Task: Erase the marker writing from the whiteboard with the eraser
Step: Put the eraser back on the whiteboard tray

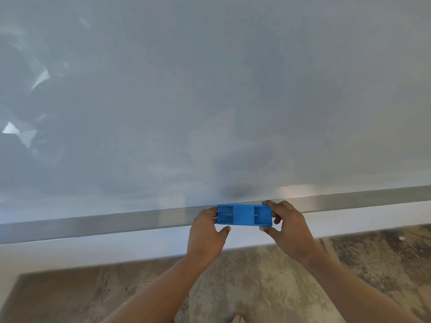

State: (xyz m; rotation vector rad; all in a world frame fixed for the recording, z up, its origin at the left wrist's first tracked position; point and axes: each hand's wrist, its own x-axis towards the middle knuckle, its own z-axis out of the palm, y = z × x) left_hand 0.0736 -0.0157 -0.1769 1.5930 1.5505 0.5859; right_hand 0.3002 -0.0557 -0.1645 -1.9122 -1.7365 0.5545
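Observation:
A blue plastic eraser (pixel 243 215) lies lengthwise on the metal tray ledge (pixel 116 223) at the bottom edge of the whiteboard (pixel 210 101). My left hand (pixel 207 231) grips its left end and my right hand (pixel 286 226) grips its right end, thumbs below, fingers over the top. The board fills the upper view, grey-white and glossy, with no readable marker writing. A faint dark smudge (pixel 238 190) sits just above the eraser.
Light reflections (pixel 40 78) show on the board's left side. Below the ledge runs a white wall strip (pixel 116 248), then a mottled brown floor (pixel 256 287). Both forearms reach up from the bottom of the view.

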